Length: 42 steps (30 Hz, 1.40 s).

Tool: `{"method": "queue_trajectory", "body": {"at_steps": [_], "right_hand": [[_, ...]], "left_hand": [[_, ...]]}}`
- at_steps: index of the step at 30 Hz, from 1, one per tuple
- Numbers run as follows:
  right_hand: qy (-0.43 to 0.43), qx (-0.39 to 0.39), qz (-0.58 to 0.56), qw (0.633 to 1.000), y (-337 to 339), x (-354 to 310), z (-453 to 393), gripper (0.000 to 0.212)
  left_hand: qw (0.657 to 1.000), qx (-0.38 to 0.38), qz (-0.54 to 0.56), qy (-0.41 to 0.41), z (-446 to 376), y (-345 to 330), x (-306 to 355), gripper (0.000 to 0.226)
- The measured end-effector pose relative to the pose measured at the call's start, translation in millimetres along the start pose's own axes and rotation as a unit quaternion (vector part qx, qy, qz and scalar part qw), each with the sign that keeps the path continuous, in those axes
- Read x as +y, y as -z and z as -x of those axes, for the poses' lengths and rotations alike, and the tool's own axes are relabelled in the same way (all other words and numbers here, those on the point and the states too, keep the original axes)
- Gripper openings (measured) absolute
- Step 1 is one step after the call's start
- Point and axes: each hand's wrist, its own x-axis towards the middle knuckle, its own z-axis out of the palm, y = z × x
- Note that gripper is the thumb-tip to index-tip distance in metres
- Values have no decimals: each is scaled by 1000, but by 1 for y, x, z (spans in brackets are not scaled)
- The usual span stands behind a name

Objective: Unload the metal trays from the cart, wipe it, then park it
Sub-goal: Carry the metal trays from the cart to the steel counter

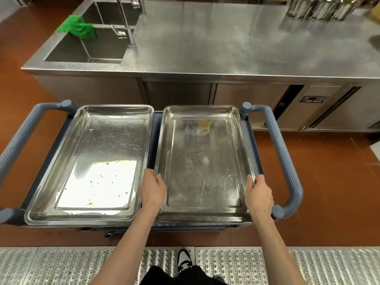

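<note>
Metal trays, two in number, lie side by side on the top shelf of a blue-grey cart [155, 140] that stands crosswise in front of the person. Left tray [92, 163] sits flat, untouched, its floor wet with scattered droplets and some pale yellowish residue near the middle. Right tray [202, 161] is gripped on both long rims: the left hand [153, 189] holds the left rim with the thumb hooked over the edge into the tray, and the right hand [259, 194] holds the right rim in the same manner, fingers curled under and out of sight. A second rim shows just beneath its near edge; whether that is another tray stacked under it cannot be told. The floor of the right tray is blurred and carries a yellowish reflection near its far end. Ribbed cart handles rise at either end, the left handle [19, 138] and the right handle [281, 159], neither touched. Beyond the cart runs a stainless steel surface [236, 44] with a double sink [86, 48] at its left end; a green cloth [77, 27] hangs over the divider between the basins, beside a tall tap [126, 23]. Shiny metal containers [320, 7] stand at the far right of the surface. Underfoot is a perforated metal grating [246, 264], with red floor [329, 182] beyond, and one black-and-white shoe [184, 260] is visible.
</note>
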Motion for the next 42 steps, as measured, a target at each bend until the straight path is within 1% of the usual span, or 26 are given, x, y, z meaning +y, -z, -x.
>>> {"method": "queue_trajectory", "body": {"at_steps": [5,9,12,17,21,25,27,29,34,37,42], "right_hand": [[-5,15,-39,999,12,-2,8,34],[-26,28,-72,997,31,-5,14,40],[-44,48,-102,993,51,-4,16,43],[-35,104,-136,985,88,12,24,49],[-49,139,-161,976,115,34,36,49],[-81,179,-163,967,146,63,56,47],[-98,206,-173,958,161,81,71,47],[-118,234,-175,949,176,100,87,48],[-167,282,-169,929,203,152,130,52],[-208,311,-173,911,218,184,160,57],[-263,352,-185,879,251,225,215,50]], "left_hand": [[1000,11,15,-14,3,3,4,9],[998,-2,58,-28,8,13,19,24],[995,-15,90,-48,15,20,41,29],[990,-26,112,-81,28,21,79,41],[986,-41,120,-111,45,15,105,44],[982,-63,113,-138,70,-1,128,50],[977,-76,109,-166,86,-12,142,52],[970,-95,107,-196,107,-22,157,51],[953,-154,119,-232,160,-43,178,47],[944,-190,101,-250,197,-56,186,44],[923,-251,95,-276,265,-79,203,39]]}}
